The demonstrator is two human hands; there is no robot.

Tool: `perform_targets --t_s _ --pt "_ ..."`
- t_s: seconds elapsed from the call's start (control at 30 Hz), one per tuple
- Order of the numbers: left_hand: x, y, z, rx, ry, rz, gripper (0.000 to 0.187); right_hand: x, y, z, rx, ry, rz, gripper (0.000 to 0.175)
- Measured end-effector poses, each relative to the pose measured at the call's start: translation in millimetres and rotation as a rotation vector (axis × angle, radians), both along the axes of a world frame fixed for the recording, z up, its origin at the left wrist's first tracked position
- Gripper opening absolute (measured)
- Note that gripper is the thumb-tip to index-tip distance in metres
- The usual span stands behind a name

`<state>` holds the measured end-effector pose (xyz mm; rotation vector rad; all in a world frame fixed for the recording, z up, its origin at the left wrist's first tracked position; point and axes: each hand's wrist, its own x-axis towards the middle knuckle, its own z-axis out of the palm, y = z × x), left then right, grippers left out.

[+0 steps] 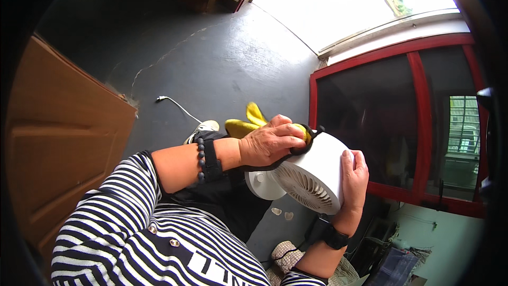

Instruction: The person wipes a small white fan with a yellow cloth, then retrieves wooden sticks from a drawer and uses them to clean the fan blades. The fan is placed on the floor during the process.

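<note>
A white round electric fan point(307, 176) is held tilted before me, its slatted grille facing down towards my body. Its round base with a knob point(258, 177) shows to the left of the fan head. My left hand point(272, 141) presses a bunched yellow cloth with a dark edge point(242, 127) against the upper left rim of the housing. On the right side of the housing rests my right hand point(355, 178), thumb on the rim, gripping it; part of its fingers is hidden behind the fan.
A white power cord with a plug point(174, 102) lies on the grey floor point(186, 63) by my shoe point(208, 126). A brown wooden door point(67, 139) stands left, a red-framed glass panel point(367, 119) right. Checked fabric point(286, 254) and folded dark blue cloth point(397, 267) are at lower right.
</note>
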<state>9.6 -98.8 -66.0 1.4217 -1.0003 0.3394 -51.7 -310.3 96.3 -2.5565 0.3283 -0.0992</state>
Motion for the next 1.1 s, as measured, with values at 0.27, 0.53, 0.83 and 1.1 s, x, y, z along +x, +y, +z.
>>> perform_targets --t_s 0.27,0.53,0.83,1.1 --pt "13 -5 0 -0.037 0.251 -0.272 0.043 0 1 -1 -0.019 0.054 -0.046 0.037" --pt "16 -24 22 0.075 0.554 0.084 0.019 -1 5 -2 -0.177 0.034 -0.044 0.036" --pt "5 -19 -23 -0.507 1.248 -0.364 0.030 -18 7 0 -0.136 0.015 -0.066 0.032" --pt "18 -10 -2 -0.151 0.251 -0.353 0.030 -14 8 -1 -0.142 0.017 -0.078 0.032"
